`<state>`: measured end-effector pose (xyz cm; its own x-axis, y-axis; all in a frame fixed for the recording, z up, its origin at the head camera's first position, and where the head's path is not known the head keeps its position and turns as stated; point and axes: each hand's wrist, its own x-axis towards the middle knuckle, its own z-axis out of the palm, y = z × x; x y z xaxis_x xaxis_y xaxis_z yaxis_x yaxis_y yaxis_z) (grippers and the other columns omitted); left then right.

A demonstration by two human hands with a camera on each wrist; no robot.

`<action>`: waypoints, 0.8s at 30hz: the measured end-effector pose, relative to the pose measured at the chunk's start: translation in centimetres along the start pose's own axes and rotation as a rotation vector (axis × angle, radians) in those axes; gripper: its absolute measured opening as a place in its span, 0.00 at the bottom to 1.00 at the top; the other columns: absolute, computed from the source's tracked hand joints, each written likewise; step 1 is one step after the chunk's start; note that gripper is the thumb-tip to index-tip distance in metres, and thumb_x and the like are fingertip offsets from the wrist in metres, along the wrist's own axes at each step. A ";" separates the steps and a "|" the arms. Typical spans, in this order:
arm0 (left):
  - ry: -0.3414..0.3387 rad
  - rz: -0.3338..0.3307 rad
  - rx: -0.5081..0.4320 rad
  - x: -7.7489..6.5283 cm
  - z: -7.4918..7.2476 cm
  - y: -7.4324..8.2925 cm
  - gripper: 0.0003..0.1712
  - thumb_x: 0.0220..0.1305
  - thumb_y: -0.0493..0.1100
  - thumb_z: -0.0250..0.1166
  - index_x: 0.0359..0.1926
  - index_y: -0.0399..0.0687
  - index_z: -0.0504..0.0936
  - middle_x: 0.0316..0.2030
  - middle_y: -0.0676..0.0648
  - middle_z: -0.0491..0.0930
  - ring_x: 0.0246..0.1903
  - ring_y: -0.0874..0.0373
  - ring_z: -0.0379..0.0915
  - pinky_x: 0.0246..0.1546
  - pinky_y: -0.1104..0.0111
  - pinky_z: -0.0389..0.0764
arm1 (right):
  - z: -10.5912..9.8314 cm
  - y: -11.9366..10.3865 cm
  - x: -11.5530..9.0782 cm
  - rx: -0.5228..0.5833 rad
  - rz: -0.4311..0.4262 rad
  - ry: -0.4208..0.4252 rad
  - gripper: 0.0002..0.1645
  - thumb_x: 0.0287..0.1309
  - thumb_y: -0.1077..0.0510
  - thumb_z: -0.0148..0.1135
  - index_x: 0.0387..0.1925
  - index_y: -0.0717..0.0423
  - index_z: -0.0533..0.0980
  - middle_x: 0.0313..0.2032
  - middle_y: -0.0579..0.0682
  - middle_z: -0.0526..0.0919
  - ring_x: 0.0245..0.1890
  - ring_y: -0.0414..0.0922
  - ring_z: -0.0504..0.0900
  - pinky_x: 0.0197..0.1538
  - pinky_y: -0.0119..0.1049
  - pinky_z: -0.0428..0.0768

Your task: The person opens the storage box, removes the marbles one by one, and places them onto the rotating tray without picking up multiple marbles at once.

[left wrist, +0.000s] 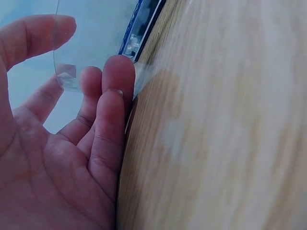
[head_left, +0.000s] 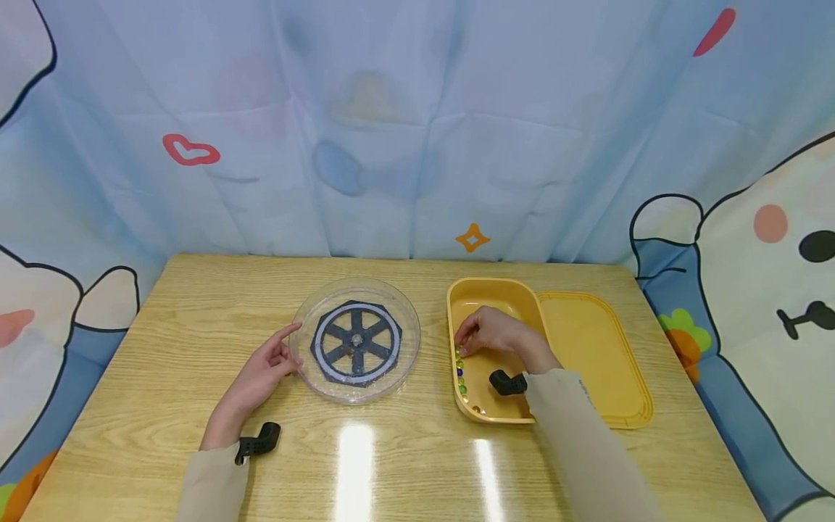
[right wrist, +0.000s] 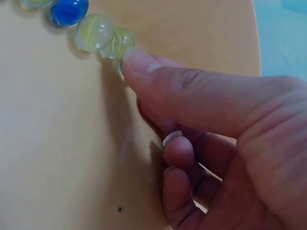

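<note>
A clear round dish with a dark six-spoked wheel shape inside lies on the table. My left hand grips its left rim, index finger and thumb apart along the edge; in the left wrist view, the fingers curl by the clear wall. Inside a yellow tub, my right hand reaches to the left wall. Its thumb and index finger pinch a marble mostly hidden behind the thumb tip. Beside them, yellow-swirled marbles and a blue marble line up along the wall.
A yellow lid lies right of the tub, partly under its edge. One amber marble sits in the tub's near left corner. Behind the wooden table hangs a light blue patterned curtain.
</note>
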<state>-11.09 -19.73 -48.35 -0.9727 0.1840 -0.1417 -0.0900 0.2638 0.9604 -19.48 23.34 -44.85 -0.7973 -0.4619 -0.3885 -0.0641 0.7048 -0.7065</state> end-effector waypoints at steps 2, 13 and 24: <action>0.000 -0.001 -0.006 0.0 0.0 0.0 0.38 0.66 0.32 0.61 0.75 0.49 0.62 0.36 0.43 0.68 0.32 0.56 0.70 0.36 0.69 0.71 | 0.0 0.0 0.0 -0.002 0.003 0.001 0.07 0.51 0.65 0.74 0.35 0.59 0.86 0.28 0.45 0.84 0.29 0.41 0.79 0.38 0.35 0.77; -0.003 0.000 -0.006 0.1 0.1 -0.1 0.38 0.66 0.32 0.62 0.75 0.51 0.63 0.36 0.43 0.68 0.32 0.57 0.70 0.37 0.69 0.72 | -0.4 0.0 -0.5 0.001 -0.039 0.020 0.05 0.55 0.62 0.72 0.35 0.57 0.86 0.31 0.46 0.86 0.32 0.43 0.80 0.42 0.36 0.77; -0.002 0.000 -0.017 0.0 0.0 0.0 0.38 0.65 0.32 0.62 0.75 0.51 0.63 0.36 0.43 0.68 0.32 0.56 0.70 0.37 0.69 0.72 | -1.9 -1.6 -2.1 0.095 -0.057 0.087 0.09 0.60 0.61 0.69 0.41 0.62 0.83 0.38 0.51 0.86 0.40 0.49 0.82 0.47 0.41 0.77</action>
<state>-11.08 -19.74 -48.38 -0.9723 0.1858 -0.1419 -0.0933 0.2480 0.9643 -18.83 24.24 -41.82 -0.8433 -0.4483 -0.2964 -0.0569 0.6229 -0.7802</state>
